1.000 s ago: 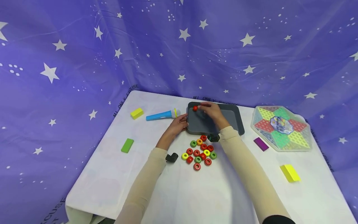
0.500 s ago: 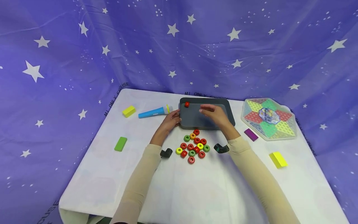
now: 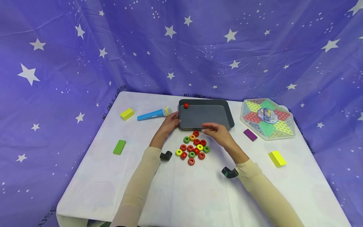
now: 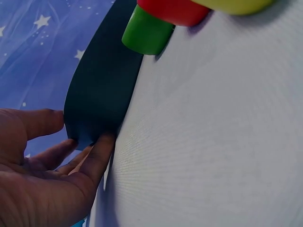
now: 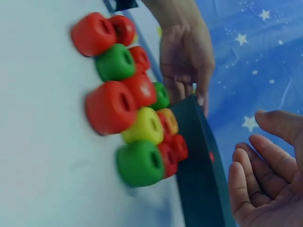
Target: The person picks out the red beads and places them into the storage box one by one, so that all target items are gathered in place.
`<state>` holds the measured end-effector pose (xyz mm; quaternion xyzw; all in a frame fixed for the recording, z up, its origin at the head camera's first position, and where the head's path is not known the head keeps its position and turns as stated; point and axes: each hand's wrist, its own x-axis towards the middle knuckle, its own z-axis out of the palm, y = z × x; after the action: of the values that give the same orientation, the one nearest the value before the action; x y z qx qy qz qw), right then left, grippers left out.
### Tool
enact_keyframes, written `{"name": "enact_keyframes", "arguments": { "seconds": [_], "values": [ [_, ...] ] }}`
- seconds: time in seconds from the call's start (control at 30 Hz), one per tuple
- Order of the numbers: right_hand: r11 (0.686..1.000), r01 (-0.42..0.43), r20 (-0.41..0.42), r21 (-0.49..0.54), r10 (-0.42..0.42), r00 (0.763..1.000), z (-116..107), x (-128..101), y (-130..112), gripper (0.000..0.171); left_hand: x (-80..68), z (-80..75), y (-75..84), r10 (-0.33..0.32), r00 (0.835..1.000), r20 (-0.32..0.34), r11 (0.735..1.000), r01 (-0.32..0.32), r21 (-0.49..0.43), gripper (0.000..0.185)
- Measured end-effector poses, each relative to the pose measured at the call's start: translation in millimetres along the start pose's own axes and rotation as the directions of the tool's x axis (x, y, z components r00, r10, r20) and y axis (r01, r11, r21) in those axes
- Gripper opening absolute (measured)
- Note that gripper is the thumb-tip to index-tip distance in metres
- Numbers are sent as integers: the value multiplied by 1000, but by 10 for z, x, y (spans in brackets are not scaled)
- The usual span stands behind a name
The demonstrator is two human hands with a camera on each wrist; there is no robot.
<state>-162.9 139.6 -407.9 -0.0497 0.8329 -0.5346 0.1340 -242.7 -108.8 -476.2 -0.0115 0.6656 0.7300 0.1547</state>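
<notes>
My left hand [image 3: 169, 123] holds the near-left corner of the dark grey tray [image 3: 204, 129]. In the left wrist view its thumb is at the rim and its fingers [image 4: 102, 151] lie against the outer wall. One red bead [image 3: 186, 105] sits inside, by the far-left corner. My right hand [image 3: 217, 134], empty with fingers loosely bent, hovers by the tray's near edge, right of the loose beads. These beads, red, green, yellow and orange with holes through them, lie in a cluster before the tray; a green bead [image 5: 140, 163] shows large in the right wrist view.
A blue toy microphone [image 3: 151, 115] lies left of the tray. Yellow blocks [image 3: 127, 114] and a green block [image 3: 119, 147] are on the left side. On the right are a purple block [image 3: 250, 135], another yellow block [image 3: 277, 158] and a star-patterned game board [image 3: 267, 118].
The red bead has been let go in the tray. My right hand has withdrawn from over the tray toward the loose beads. My left hand stays at the tray's corner.
</notes>
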Motion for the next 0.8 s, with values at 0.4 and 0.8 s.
{"name": "enact_keyframes", "arguments": {
  "seconds": [0.4,0.8],
  "values": [
    [999,0,3,-42,0,1000,97,-84,498,37,-8,7,14,-8,1000,-7,1000,8,21,58],
    [998,31,73,-62,-26,997,161,-69,644,37,4,8,-14,-4,1000,-13,1000,4,18,58]
  ]
}}
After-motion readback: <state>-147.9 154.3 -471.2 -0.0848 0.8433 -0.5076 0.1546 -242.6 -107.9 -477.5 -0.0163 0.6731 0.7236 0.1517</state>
